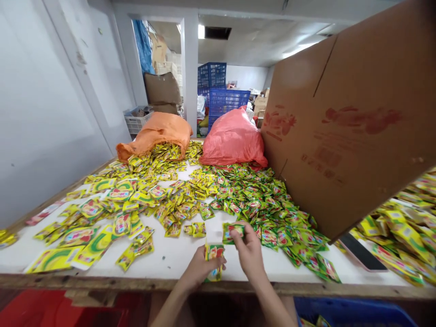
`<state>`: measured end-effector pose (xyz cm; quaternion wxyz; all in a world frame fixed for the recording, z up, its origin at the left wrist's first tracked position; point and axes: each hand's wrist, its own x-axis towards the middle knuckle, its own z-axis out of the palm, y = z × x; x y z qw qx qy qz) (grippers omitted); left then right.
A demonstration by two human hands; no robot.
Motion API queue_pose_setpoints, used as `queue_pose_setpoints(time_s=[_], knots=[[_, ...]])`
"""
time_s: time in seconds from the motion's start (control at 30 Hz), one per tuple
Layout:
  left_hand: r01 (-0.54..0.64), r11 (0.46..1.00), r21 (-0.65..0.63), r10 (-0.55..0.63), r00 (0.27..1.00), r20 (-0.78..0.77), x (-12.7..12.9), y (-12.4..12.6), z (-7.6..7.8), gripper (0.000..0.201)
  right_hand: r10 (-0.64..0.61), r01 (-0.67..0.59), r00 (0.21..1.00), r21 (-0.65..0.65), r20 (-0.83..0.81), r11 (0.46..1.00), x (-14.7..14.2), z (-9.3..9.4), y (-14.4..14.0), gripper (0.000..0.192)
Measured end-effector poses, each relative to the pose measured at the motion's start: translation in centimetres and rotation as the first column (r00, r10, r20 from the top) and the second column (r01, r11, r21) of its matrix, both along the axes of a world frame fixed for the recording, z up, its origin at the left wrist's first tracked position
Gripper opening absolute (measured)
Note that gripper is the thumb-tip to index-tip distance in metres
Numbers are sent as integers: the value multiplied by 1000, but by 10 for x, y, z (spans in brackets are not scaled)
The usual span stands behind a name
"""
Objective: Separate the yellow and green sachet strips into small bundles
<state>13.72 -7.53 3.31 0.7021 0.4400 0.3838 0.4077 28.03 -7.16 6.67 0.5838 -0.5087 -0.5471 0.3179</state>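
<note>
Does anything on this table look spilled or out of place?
Yes. Sachets spill loose from the open orange sack across the table, and a big cardboard box stands tilted on the green pile.

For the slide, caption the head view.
Left hand holds stacked sachets; right hand picks a green sachet beside the cardboard box.

My tabletop (177, 254) is white, strewn with yellow sachets (143, 190) and green sachets (269, 204), each printed with red. Behind them lie an orange sack (160, 131) and a pinkish-red sack (233, 136); the brown carton (347, 122) carries faded red print.
</note>
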Motion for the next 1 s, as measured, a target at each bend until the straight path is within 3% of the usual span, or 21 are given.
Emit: queue_pose_setpoints(time_s=[0.07, 0.17, 0.33, 0.47, 0.63, 0.8, 0.9, 1.0], knots=[[4, 1000, 14, -4, 1000, -28, 2, 1, -2, 31, 118, -124, 978, 19, 174, 992, -3, 7, 4, 13], [13, 999, 42, -11, 999, -39, 3, 1, -5, 30, 129, -165, 916, 63, 379, 984, -3, 11, 8, 10], [14, 995, 96, -9, 999, -50, 3, 0, -7, 27, 124, -196, 902, 137, 413, 971, 0, 11, 9, 12], [2, 996, 94, 1, 999, -37, 4, 0, -8, 27, 226, -297, 807, 45, 545, 954, -2, 16, 5, 14], [-17, 998, 66, 18, 1000, -16, 8, 1, -6, 27, 310, -326, 621, -122, 720, 937, -3, 35, 8, 14], [-35, 996, 81, 37, 999, -14, 9, 3, -9, 28, 243, -191, 486, -170, 839, 967, -11, 47, 11, 11], [-45, 990, 130, 46, 999, -9, 6, 4, -13, 25, 315, -307, 490, -177, 813, 935, -12, 50, 8, 17], [-58, 987, 151, 65, 997, -44, 2, 5, -13, 22, 360, -353, 618, -163, 699, 921, -8, 51, 5, 28]])
